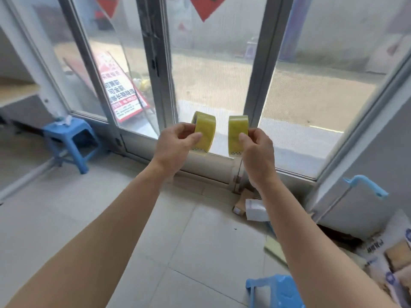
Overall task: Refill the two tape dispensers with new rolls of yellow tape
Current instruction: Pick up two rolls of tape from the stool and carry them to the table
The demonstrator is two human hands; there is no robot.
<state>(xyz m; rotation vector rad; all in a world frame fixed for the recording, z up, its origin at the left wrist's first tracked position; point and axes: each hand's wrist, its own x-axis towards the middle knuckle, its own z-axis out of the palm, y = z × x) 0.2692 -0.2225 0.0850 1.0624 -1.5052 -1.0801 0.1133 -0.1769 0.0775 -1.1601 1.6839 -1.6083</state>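
Two rolls of translucent yellow plastic tape, left (204, 132) and right (237, 135), are showing a glossy, smooth face. The pale square floor tiles (124, 210) are appearing smooth with a dull sheen. The small blue plastic stool (72, 141) is looking matt. The grey metal door frame (260, 70) is holding hazy, dusty glass panes (211, 70). Brown cardboard scraps (241, 202) are looking rough and matt.

Two tape rolls (204, 130) (237, 134), translucent yellow with dark dotted edge; stool (71, 138), light blue; floor tiles (133, 218), pale grey; sign (120, 90), red and white.
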